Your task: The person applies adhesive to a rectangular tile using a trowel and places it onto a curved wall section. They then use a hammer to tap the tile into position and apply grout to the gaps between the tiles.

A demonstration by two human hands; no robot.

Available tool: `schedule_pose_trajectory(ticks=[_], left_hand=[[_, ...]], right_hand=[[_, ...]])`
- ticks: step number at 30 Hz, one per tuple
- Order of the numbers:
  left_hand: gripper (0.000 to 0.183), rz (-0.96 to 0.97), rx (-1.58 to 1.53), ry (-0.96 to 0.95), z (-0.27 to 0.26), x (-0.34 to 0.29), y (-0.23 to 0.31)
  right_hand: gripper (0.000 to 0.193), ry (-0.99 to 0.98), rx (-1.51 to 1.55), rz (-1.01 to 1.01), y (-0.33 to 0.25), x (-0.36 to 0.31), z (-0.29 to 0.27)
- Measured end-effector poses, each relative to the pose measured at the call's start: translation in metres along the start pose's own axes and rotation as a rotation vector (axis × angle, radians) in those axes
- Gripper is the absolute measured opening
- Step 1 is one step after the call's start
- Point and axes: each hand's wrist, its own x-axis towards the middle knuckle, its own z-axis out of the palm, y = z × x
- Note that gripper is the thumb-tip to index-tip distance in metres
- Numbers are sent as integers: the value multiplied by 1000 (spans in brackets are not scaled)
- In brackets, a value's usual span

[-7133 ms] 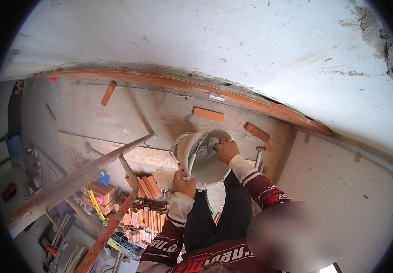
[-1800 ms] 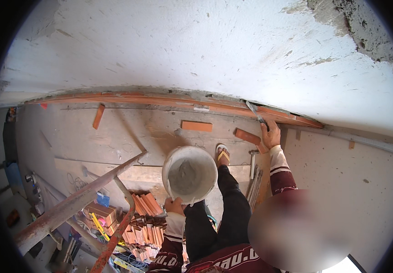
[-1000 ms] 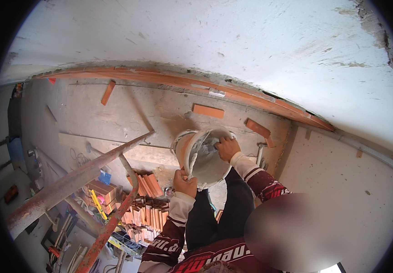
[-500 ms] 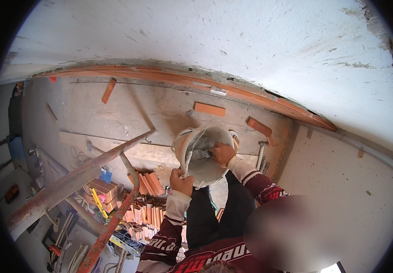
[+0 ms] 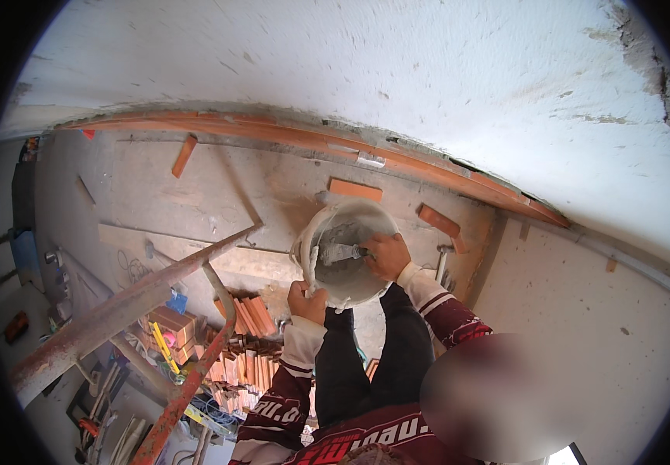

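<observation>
A mortar-smeared bucket (image 5: 363,296) is in front of my legs, its mouth tilted toward me. Its near left rim is gripped by my left hand (image 5: 309,303), fingers closed around the edge. My right hand (image 5: 388,257) is inside the right part of the mouth, closed on the dark handle of a trowel (image 5: 341,253). The trowel's grey, mortar-coated blade points left across the inside. Wet grey mortar (image 5: 343,232) coats the inner wall, and the depth of what lies in the bottom is hard to tell.
A rusty metal frame (image 5: 137,301) slants in from the left. Loose orange bricks (image 5: 355,189) lie on boards before the white wall (image 5: 335,62), above a brick course (image 5: 273,128). Brick stacks (image 5: 251,368) and tools are below left. A hammer (image 5: 442,263) lies right of the bucket.
The bucket's mouth has turned a little, and the trowel blade now shows more fully. My right hand has shifted slightly; my left hand keeps its hold on the rim.
</observation>
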Motion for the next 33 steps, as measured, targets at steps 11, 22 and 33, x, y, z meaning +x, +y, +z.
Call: schedule_pose_trajectory(ticks=[11,22,33], left_hand=[[26,-291,-453,75,23,17,63],[26,-306,-483,136,-1,12,42],[36,-537,-300,222,-48,-36,-25]], right_hand=[[33,194,62,79,2,41,-68],[30,440,261,139,1,124,-122],[36,371,345,299,8,161,-119]])
